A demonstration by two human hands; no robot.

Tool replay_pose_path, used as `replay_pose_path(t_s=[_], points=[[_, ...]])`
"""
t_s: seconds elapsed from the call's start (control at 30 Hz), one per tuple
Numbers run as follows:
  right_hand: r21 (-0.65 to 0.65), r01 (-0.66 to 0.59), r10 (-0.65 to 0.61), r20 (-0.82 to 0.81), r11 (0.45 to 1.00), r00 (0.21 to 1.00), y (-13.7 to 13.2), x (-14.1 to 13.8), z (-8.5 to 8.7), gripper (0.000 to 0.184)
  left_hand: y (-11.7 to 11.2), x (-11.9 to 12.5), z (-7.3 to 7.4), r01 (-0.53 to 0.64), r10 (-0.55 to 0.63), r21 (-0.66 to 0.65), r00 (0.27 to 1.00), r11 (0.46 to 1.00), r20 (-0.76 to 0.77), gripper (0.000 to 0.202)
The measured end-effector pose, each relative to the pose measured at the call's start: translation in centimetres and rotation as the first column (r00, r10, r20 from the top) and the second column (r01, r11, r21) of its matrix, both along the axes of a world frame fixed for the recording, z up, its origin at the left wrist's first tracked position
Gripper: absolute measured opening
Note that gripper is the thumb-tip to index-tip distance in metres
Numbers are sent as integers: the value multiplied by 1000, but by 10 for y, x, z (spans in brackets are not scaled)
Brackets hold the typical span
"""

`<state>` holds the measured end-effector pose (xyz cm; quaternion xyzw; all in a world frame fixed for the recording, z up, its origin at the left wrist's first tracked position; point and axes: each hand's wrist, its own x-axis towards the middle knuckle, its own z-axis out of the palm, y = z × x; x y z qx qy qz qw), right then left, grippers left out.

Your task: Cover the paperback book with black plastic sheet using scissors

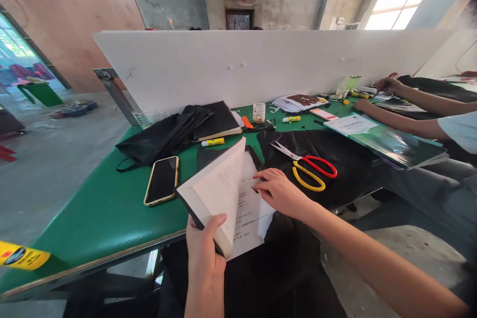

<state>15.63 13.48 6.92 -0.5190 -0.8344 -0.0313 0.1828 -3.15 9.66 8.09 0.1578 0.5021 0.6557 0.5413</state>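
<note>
An open white book (223, 189) lies at the near edge of the green table (100, 203), on a sheet of black fabric (343, 159). My left hand (204, 246) is closed round the book's lower edge and holds its left half raised. My right hand (281, 190) rests with fingers stretched flat on the printed right page. Scissors with one red and one yellow handle (309, 166) lie on the fabric just right of my right hand.
A phone (162, 180) lies screen up left of the book. Behind it are a folded black bag (164, 134), a black notebook (218, 121), glue sticks (213, 142) and a small jar (259, 112). Another person's arms (406, 109) work at the right. A white partition (261, 64) closes the table's far side.
</note>
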Motion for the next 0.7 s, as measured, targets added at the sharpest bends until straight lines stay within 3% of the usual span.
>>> replay_pose_path(t_s=[0.23, 0.57, 0.7], points=[[61, 117, -115, -44, 991, 992, 2, -3, -1, 26, 1, -2, -2, -2, 2, -7, 1000, 1000, 9, 44], [34, 61, -58, -80, 998, 995, 0, -7, -6, 28, 1, -1, -3, 4, -4, 0, 1000, 1000, 4, 46], [82, 168, -160, -99, 982, 982, -2, -6, -4, 24, 1, -1, -3, -17, 17, 0, 1000, 1000, 17, 44]])
